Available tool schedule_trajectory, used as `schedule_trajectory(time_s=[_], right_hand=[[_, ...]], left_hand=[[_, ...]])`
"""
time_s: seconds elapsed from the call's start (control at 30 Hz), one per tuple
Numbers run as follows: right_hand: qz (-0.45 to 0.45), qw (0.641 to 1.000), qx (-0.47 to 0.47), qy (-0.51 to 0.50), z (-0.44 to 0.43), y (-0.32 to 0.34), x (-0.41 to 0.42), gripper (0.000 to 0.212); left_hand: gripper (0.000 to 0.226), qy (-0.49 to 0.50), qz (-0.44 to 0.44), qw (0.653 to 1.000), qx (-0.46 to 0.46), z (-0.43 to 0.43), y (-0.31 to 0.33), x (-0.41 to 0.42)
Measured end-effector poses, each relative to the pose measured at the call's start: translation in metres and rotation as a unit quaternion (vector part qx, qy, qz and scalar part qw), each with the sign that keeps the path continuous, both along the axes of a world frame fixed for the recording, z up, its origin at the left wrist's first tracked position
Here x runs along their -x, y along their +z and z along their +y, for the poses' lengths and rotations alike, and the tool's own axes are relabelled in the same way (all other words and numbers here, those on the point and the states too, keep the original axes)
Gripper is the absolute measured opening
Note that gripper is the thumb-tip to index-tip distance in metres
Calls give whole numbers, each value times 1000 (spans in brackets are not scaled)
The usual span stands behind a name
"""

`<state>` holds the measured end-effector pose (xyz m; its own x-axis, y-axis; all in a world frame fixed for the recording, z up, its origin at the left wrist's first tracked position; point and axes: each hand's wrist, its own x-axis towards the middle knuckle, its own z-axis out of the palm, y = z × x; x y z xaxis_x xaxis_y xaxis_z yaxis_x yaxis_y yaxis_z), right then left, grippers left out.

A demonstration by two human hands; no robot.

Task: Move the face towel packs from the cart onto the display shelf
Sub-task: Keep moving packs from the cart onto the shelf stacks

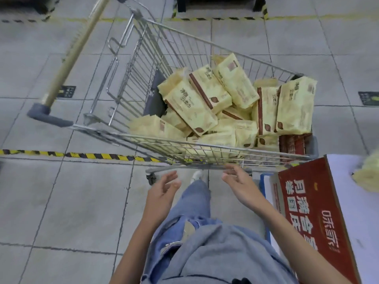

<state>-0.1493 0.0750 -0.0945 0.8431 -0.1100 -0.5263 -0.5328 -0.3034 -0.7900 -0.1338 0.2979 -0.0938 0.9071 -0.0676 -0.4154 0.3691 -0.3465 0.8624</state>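
A wire shopping cart (127,83) stands in front of me, holding several pale yellow face towel packs (192,103) piled loosely, some upright at the right end (295,107). My left hand (164,191) and my right hand (238,183) hover side by side just below the cart's near rim, palms facing each other, fingers apart, holding nothing. A white shelf surface (348,191) sits at the right edge, with one yellow pack (367,173) partly visible on it.
A red printed carton (311,212) lies on the shelf at my right, next to the cart's corner. The cart's tan handle (75,48) sticks out at the far left. Yellow-black floor tape (82,155) runs under the cart. My leg in jeans (196,201) is below.
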Motion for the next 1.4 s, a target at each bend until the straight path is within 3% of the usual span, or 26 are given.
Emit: schedule_trajectory(time_s=[0.23, 0.43, 0.5, 0.57, 0.7, 0.87, 1.03, 1.23, 1.4], right_hand=[[-62, 997, 26, -24, -40, 22, -122, 37], [-78, 991, 67, -83, -77, 15, -218, 48], [-85, 987, 96, -99, -89, 2, -248, 57], [-85, 982, 135, -106, -100, -15, -276, 68], [-62, 974, 208, -66, -116, -50, -317, 90], [-56, 950, 304, -49, -117, -83, -341, 107], [-58, 932, 352, -63, -118, -95, -347, 108], [-84, 928, 355, -69, -125, -94, -347, 99], [-70, 946, 308, -77, -133, -82, -335, 95]], left_hand=[[31, -3, -52, 998, 30, -55, 25, -154], [67, 117, 132, 984, 23, -94, -14, -236], [46, 164, 156, 974, 14, -101, -30, -251], [36, 223, 166, 961, 18, -107, -42, -261], [85, 293, 171, 940, 30, -114, -55, -272], [108, 374, 164, 912, 37, -129, -74, -274], [130, 424, 145, 893, -34, -154, -81, -284], [126, 456, 119, 882, -21, -160, -92, -288], [120, 454, 127, 882, -1, -151, -80, -284]])
